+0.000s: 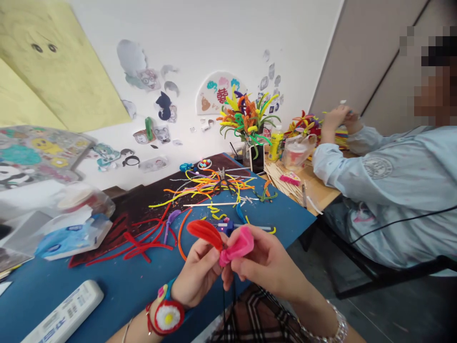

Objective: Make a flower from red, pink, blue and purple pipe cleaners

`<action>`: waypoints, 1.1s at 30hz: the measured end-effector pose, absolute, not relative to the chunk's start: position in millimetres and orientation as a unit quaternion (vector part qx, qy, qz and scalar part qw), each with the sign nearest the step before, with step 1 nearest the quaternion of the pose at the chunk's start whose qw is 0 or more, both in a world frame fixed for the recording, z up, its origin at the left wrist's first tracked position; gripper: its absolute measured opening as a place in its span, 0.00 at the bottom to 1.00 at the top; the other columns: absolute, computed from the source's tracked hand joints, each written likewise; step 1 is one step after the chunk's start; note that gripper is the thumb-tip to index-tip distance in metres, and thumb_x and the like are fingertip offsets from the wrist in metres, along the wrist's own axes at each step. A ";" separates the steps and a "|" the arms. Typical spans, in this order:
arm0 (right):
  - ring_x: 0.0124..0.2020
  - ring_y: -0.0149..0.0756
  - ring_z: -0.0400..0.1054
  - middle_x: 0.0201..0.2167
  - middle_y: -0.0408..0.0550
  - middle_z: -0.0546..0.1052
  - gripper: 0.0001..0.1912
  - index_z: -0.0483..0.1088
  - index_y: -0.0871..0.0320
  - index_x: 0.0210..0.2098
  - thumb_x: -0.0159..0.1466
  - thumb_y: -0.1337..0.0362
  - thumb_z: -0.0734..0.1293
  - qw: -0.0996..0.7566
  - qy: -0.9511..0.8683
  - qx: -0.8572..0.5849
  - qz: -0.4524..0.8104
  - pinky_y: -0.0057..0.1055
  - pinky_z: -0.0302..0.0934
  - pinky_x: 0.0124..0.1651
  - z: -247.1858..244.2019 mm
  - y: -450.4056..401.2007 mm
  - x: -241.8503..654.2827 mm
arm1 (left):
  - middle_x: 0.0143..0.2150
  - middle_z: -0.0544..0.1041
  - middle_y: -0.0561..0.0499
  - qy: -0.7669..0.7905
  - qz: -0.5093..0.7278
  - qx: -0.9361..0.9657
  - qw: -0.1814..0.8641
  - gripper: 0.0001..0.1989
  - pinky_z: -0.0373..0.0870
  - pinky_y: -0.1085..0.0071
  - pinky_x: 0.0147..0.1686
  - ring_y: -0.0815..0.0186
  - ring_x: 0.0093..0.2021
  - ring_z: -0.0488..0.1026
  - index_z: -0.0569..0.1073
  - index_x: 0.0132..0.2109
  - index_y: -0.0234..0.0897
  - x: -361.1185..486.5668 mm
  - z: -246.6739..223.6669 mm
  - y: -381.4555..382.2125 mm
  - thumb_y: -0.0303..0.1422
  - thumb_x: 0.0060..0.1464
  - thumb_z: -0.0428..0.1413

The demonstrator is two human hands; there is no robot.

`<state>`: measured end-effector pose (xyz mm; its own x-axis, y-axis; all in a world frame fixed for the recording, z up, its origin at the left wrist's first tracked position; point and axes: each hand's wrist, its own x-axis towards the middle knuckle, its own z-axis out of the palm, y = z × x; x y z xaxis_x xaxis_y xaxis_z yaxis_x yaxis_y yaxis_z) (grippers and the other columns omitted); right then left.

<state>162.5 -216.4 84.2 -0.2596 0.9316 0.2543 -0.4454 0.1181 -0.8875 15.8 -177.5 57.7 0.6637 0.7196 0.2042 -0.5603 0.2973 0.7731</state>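
Note:
Between my two hands, above the table's front edge, are a red pipe cleaner petal and a pink pipe cleaner loop, meeting at their bases. My left hand pinches the base of the red petal, which points up and left. The fingers of my right hand are closed on the pink loop. Just behind them on the table lies a small blue-purple device with a lit spot, partly covered by the petal. A purple pipe cleaner piece and several red pipe cleaners lie to the left.
Yellow and orange pipe cleaners are heaped mid-table with pliers on them. A pipe cleaner bouquet stands at the back. A tissue pack and a white case lie left. A co-worker sits right, hands raised.

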 end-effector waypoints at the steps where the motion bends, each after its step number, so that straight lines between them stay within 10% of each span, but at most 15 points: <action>1: 0.25 0.29 0.71 0.26 0.41 0.74 0.07 0.66 0.57 0.36 0.59 0.67 0.68 0.548 -0.526 -0.241 0.604 0.27 0.67 0.30 82.3 -215.6 165.0 | 0.24 0.70 0.55 0.099 0.404 0.432 0.800 0.06 0.70 0.81 0.19 0.76 0.19 0.68 0.74 0.41 0.39 16.0 57.9 -178.1 0.34 0.58 0.54; 13: 0.38 0.34 0.72 0.40 0.44 0.77 0.13 0.74 0.53 0.33 0.52 0.75 0.73 0.678 -0.660 -0.255 0.199 0.32 0.68 0.41 57.6 -204.7 163.4 | 0.27 0.64 0.56 0.156 0.403 0.383 0.816 0.14 0.55 0.79 0.24 0.78 0.22 0.53 0.70 0.38 0.37 13.0 69.7 -195.7 0.44 0.53 0.57; 33: 0.38 0.37 0.72 0.38 0.41 0.80 0.17 0.74 0.46 0.39 0.56 0.76 0.70 0.699 -0.614 -0.197 0.309 0.39 0.66 0.43 49.2 -199.6 156.9 | 0.25 0.66 0.57 0.201 0.377 0.317 0.847 0.13 0.46 0.81 0.18 0.79 0.19 0.48 0.66 0.35 0.37 13.6 76.9 -202.1 0.40 0.51 0.60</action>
<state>156.9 -199.6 49.2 0.0555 0.6744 0.7363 -0.1898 0.7311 -0.6554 13.6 -202.1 76.9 0.6353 0.7656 -0.1015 -0.5103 0.5148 0.6889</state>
